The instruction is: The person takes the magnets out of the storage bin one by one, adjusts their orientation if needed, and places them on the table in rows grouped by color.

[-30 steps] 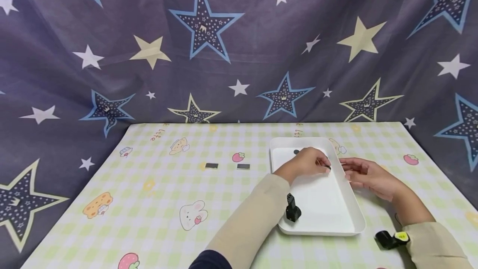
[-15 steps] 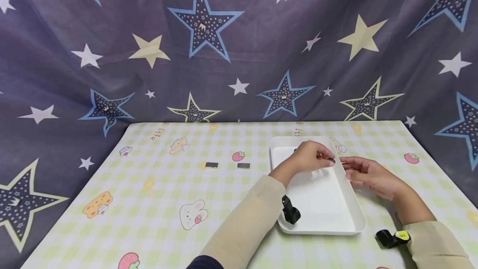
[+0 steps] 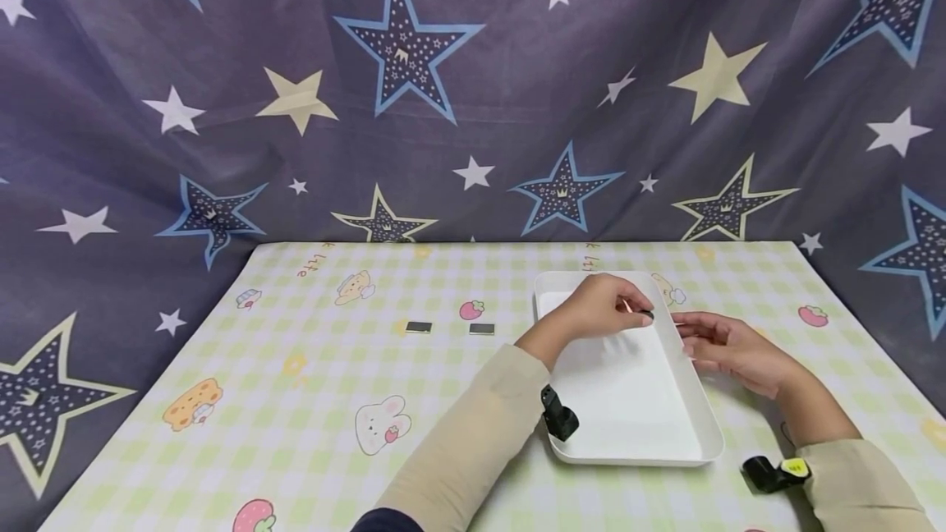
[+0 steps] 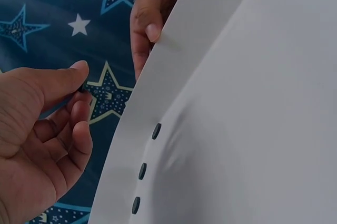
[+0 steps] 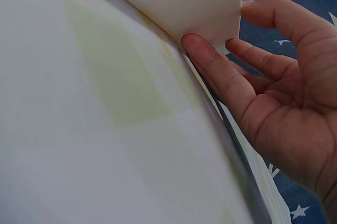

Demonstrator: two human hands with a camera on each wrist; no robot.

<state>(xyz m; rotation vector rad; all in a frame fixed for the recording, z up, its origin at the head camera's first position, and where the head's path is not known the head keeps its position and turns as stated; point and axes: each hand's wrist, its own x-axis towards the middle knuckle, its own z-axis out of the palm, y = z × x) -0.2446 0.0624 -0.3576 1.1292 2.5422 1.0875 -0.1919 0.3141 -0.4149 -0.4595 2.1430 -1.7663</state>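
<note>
Head view, right of centre: white tray (image 3: pixel 691 401) lying flat on a checked tablecloth (image 3: pixel 332 368). Above the tray's upper part, left hand (image 3: pixel 602 310), thumb and forefinger pinched on a small dark disc (image 3: pixel 647 315), lifted just clear of the tray floor. In the left wrist view, lower left of frame, the same hand (image 4: pixel 42 139) with fingers curled inward; disc itself barely visible at the fingertips, so exact hold hard to confirm there. Lower centre of that frame: three more small dark discs (image 4: pixel 142 171) in a row along the tray's inner wall.

Right of the tray in the head view, right hand (image 3: pixel 727 347), fingers straight and relaxed, resting against the tray's outer rim. Right wrist view, centre right: straight fingers (image 5: pixel 221 76) touching the tray corner (image 5: pixel 210 13), gripping nothing.

Left of centre in the head view: two small dark rectangles (image 3: pixel 449 327) on the cloth, well apart from the tray.

Likely risks: a pinch this slight on so small a disc, easily lost, dropping it back into the tray or rolling it off across the cloth. A tray steadied only by fingertips at one edge, liable to slide if knocked by the left wrist.
</note>
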